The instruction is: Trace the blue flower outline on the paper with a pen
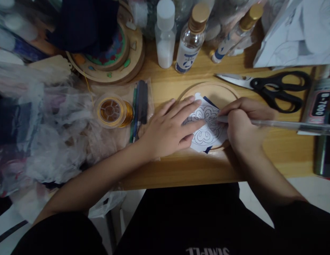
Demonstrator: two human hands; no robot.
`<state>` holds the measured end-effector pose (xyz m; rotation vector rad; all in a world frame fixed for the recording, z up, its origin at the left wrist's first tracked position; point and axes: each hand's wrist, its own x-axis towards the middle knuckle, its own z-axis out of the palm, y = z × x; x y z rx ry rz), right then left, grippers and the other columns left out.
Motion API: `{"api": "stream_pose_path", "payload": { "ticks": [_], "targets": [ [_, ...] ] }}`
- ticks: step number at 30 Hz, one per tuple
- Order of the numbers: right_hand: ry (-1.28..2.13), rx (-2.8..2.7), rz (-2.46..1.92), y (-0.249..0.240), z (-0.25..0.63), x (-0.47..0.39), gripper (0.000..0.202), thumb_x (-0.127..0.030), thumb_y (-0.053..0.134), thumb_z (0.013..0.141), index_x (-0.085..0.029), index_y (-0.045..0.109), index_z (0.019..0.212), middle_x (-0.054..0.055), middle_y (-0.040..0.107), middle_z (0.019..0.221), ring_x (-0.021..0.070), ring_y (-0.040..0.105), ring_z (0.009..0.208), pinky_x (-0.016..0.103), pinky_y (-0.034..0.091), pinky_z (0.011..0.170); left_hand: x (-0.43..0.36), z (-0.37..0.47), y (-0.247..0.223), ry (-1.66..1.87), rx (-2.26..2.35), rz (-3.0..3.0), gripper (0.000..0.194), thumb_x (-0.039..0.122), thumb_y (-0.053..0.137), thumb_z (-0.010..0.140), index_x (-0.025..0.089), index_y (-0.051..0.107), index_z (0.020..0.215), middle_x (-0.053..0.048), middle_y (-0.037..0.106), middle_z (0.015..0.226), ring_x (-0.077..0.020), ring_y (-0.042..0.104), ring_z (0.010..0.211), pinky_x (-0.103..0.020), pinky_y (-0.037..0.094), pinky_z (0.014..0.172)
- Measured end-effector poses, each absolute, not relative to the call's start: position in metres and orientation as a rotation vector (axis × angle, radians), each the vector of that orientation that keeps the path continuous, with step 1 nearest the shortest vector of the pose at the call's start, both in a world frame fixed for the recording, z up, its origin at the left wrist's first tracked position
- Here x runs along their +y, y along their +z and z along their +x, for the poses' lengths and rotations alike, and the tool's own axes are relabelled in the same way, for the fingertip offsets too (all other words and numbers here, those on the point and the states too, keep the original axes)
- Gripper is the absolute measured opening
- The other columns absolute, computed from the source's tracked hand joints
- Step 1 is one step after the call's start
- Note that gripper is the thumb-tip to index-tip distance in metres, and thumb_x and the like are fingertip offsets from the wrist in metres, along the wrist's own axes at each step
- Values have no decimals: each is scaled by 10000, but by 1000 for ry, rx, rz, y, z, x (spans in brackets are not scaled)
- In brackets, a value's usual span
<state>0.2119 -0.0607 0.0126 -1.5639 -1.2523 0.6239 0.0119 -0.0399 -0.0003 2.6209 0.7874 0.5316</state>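
Note:
A white paper (204,136) with a printed flower-like line pattern lies over dark blue material (210,102) on a round wooden disc (220,92). My left hand (172,129) rests on the paper's left side, fingers spread and lying flat. In my right hand (244,127) is a slim pen (276,124), its tip end at the right part of the pattern. The fingers of that hand are closed round the pen, and its far end points to the right. Where the tip meets the paper is too blurred to tell.
Black-handled scissors (280,86) lie behind my right hand. Bottles (190,46) stand at the back. A spool of golden thread (113,111), pens (140,106) and crumpled plastic bags (63,131) are at the left; a B-7000 tube (317,102) is at the right.

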Motion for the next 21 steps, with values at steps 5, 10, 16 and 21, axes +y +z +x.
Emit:
{"api": "stream_pose_path", "payload": {
  "ticks": [5, 10, 16, 21],
  "targets": [
    [566, -1185, -1570, 6, 213, -62, 237, -103, 462, 643, -222, 635, 534, -39, 600, 504, 105, 528, 466, 262, 419, 486, -40, 12, 0, 514, 791, 2621, 342, 204, 653, 936, 236, 685, 1275, -150, 540, 1543, -326, 481, 1474, -549, 396, 1188],
    [595, -1226, -1566, 7, 213, -63, 249, -88, 467, 643, -242, 632, 535, -47, 606, 517, 108, 521, 463, 263, 426, 488, -40, 13, -1, 512, 788, 2615, 333, 209, 634, 947, 236, 682, 1275, -145, 525, 1558, -320, 461, 1488, -548, 380, 1199],
    [620, -1266, -1562, 13, 212, -61, 222, -114, 482, 630, -224, 641, 522, -34, 612, 502, 100, 509, 447, 256, 419, 467, -40, 12, 0, 525, 785, 2615, 325, 205, 634, 945, 230, 689, 1265, -152, 530, 1552, -326, 472, 1480, -553, 386, 1195],
    [606, -1269, -1554, 13, 211, -60, 213, -120, 488, 639, -208, 638, 515, -29, 609, 497, 93, 525, 456, 244, 420, 473, -40, 12, 0, 510, 785, 2606, 332, 207, 629, 950, 232, 690, 1276, -147, 522, 1560, -323, 455, 1491, -546, 374, 1201]
  ]
}}
